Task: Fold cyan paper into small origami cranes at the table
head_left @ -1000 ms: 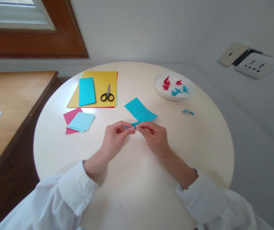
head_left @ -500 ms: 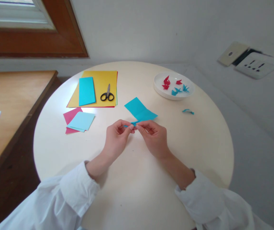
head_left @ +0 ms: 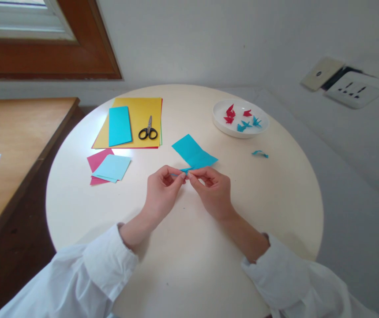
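I see two bare hands, the left (head_left: 163, 190) and the right (head_left: 214, 192), both pinching one small folded blue paper (head_left: 186, 169) at the table's middle, mostly hidden by fingertips. Just beyond lies one creased blue sheet (head_left: 191, 149). One white dish (head_left: 238, 134) holds three red figures (head_left: 229, 119) and, as far as I can tell, three blue figures (head_left: 256, 122); one blue strip (head_left: 260, 153) lies nearer. One pair of scissors (head_left: 149, 127) and one blue rectangle (head_left: 120, 126) rest on a yellow sheet (head_left: 143, 108).

Compared with a second ago, the left hand has turned slightly and less folded paper shows; the dish and scissors stay put.

Bare white tabletop (head_left: 189, 256) stretches between the forearms; the dish sits near the far right edge.
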`<state>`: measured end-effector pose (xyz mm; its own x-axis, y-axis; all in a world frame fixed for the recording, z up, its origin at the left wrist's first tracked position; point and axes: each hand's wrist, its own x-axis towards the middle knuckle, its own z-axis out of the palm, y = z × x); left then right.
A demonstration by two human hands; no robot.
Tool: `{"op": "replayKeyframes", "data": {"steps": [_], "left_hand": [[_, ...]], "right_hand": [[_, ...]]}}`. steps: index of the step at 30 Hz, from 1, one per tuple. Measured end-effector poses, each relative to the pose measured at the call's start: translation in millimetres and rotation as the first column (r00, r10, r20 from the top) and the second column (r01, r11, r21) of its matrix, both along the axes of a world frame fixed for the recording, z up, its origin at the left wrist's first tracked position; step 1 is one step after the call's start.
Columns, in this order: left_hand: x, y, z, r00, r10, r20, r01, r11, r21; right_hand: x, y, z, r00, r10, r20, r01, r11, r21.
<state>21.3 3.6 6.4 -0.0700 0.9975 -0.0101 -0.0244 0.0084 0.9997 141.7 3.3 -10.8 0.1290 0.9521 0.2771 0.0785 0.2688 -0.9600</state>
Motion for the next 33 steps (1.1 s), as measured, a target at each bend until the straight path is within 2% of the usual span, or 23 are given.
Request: {"op": "replayKeyframes", "data": {"steps": [10,17,25,29,33], "left_hand": [[1.0,0.7,-1.7,1.0,0.009,-0.006,-0.009,0.999,0.034],[0.2,1.0,0.6,0.999,-0.025,-0.02,0.027,0.997,0.078],[-1.0,1.2,0.3,0.999,-0.036,0.041,0.033,0.997,0.074],[-2.3,2.0,-0.7,0.996,-0.07,0.061,0.065,0.995,0.077],[-5.8,6.2,1.8,0.977,-0.16,0.138,0.152,0.986,0.062]], "right_hand": [[-1.4,0.5,-1.4,0.999,-0.025,0.029,0.024,1.0,0.019],[-1.0,-0.6,1.7,0.999,-0.017,0.027,0.018,1.0,-0.005],[-2.8,0.3,1.1,0.993,-0.035,-0.11,0.031,0.999,-0.034],[-1.8,1.9,1.4,0.988,0.01,-0.154,-0.02,0.998,-0.062],[2.3,3.4,1.5,0.97,0.09,-0.227,-0.11,0.991,-0.077]]}}
